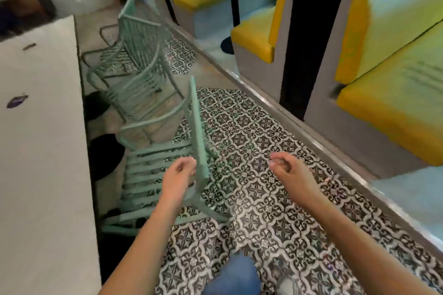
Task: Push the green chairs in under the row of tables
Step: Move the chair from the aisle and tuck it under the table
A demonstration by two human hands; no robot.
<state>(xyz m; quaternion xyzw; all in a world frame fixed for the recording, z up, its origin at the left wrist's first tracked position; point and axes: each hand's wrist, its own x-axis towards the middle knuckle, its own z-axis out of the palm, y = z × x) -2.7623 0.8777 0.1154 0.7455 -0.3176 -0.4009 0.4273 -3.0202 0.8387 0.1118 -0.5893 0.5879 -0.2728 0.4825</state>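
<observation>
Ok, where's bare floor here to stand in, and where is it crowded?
Free: the tiled floor between the near chair and the metal sill, under the right hand. Crowded: the strip along the table, packed with the chairs, the left hand at the near backrest.

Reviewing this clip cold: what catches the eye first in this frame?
The black-and-white patterned floor fills the middle, with yellow benches behind glass on the right. Pale green chairs line the white table on the left; the left hand is at the nearest chair's backrest, the right hand hovers over the floor.
</observation>
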